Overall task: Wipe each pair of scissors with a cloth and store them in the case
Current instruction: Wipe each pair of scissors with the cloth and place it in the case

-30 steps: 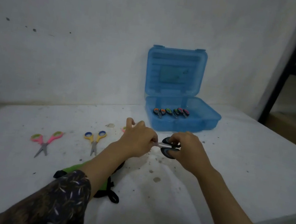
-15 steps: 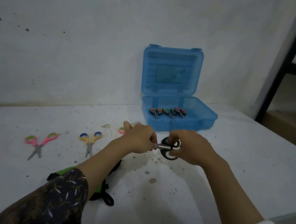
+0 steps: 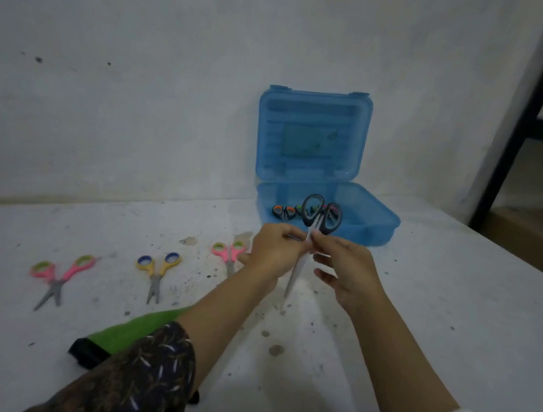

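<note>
There's open room over the table's (image 3: 455, 316) right side; loose scissors (image 3: 156, 270) clutter the left, and the case's (image 3: 377, 230) raised lid (image 3: 310, 135) walls the back.

I saw the case (image 3: 377, 228) open at the back of the worktop (image 3: 455, 316), stored scissors (image 3: 283, 211) inside it. Before it the held pair (image 3: 320, 217) stood upright. Further left lay the near pair (image 3: 227, 252), the middle pair (image 3: 156, 270) and the leftmost pair (image 3: 59, 276), with the cloth (image 3: 140, 327) nearest me.
</note>
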